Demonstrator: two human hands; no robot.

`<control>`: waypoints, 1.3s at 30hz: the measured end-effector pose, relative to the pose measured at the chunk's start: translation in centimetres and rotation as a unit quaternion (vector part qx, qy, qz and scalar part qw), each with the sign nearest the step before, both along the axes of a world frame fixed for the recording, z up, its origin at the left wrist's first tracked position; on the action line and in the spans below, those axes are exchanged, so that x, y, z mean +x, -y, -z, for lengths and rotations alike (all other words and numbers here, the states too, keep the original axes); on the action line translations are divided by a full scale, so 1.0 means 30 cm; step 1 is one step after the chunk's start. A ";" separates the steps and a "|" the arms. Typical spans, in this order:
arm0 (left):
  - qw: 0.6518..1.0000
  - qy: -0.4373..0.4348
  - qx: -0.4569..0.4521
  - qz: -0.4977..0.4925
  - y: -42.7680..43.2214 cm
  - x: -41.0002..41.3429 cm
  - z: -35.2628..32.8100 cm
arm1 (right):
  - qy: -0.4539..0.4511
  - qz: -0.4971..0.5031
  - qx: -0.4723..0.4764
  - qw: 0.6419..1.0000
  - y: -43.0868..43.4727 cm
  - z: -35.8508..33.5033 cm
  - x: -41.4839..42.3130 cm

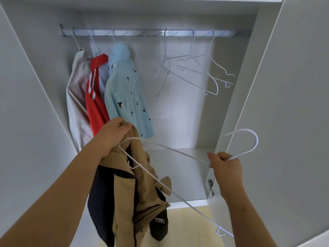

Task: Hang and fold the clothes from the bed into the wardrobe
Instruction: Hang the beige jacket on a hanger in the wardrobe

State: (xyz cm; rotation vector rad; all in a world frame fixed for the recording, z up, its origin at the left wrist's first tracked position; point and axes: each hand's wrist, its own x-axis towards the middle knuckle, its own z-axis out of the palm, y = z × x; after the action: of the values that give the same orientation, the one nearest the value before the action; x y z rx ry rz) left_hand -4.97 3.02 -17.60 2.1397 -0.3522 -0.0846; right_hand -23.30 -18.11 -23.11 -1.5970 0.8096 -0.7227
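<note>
My left hand (112,136) grips the top of a tan and navy garment (131,198), which hangs down in front of the open wardrobe. My right hand (226,164) grips the neck of a white wire hanger (170,189), its hook pointing up to the right. One end of the hanger lies against the garment's upper part, the other reaches down to the lower right. On the metal rail (154,32) hang a pale beige garment (78,97), a red one with white stripes (96,97) and a light blue bird-print shirt (126,97).
Several empty white hangers (194,72) hang on the right half of the rail. The wardrobe's white doors (292,104) stand open on both sides. A grey shelf floor (179,172) lies below the rail, with light wooden flooring (187,227) beneath.
</note>
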 end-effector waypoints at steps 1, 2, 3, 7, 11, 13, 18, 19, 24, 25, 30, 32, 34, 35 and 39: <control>1.000 0.006 0.003 0.013 0.004 -0.002 -0.004 | -0.001 0.009 0.000 1.000 0.008 0.001 0.001; 1.000 0.009 0.006 0.022 0.005 -0.003 -0.006 | -0.002 0.017 -0.001 1.000 0.018 0.004 0.000; 0.999 0.012 0.008 0.029 0.007 -0.001 -0.005 | -0.004 0.024 -0.002 1.000 0.027 0.006 0.000; 0.999 0.014 0.015 0.031 0.022 0.003 0.008 | -0.039 0.045 -0.013 0.998 0.052 -0.001 -0.010; 0.999 0.014 -0.030 0.010 0.057 -0.012 0.013 | -0.060 0.047 -0.043 0.996 0.060 -0.008 -0.019; 0.998 0.017 -0.053 0.004 0.085 -0.026 0.010 | -0.071 0.031 -0.052 0.996 0.035 -0.014 -0.013; 0.995 -0.032 -0.098 0.000 0.159 -0.101 0.011 | -0.091 0.020 -0.066 0.993 -0.025 -0.041 0.003; 0.993 -0.043 -0.108 0.004 0.173 -0.120 0.013 | -0.099 0.010 -0.071 0.992 -0.035 -0.048 0.006; 0.976 -0.119 -0.168 0.066 0.235 -0.233 0.017 | -0.094 -0.023 -0.089 0.991 -0.096 -0.059 0.044; 0.970 -0.137 -0.184 0.083 0.246 -0.257 0.015 | -0.089 -0.037 -0.079 0.992 -0.119 -0.051 0.053; 0.938 -0.184 -0.216 0.199 0.255 -0.335 0.014 | -0.047 -0.016 0.071 0.996 -0.197 0.029 0.056; 0.937 -0.159 -0.189 0.247 0.224 -0.329 0.017 | -0.003 0.034 0.102 0.994 -0.175 0.020 0.042; 0.949 -0.072 -0.109 0.286 0.185 -0.311 0.028 | 0.017 0.054 0.099 0.993 -0.153 0.003 0.033; 0.954 -0.004 -0.053 0.294 0.169 -0.300 0.033 | 0.019 0.052 0.089 0.994 -0.148 -0.004 0.031; 0.893 0.327 0.185 0.246 0.132 -0.278 0.049 | 0.040 0.017 0.031 0.999 -0.155 -0.036 0.033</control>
State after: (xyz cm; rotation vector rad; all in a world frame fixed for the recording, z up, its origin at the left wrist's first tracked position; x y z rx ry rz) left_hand -13.33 -0.94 -19.07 2.3513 -1.3664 0.3171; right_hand -22.31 -13.47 -22.02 -1.4929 0.7958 -0.7743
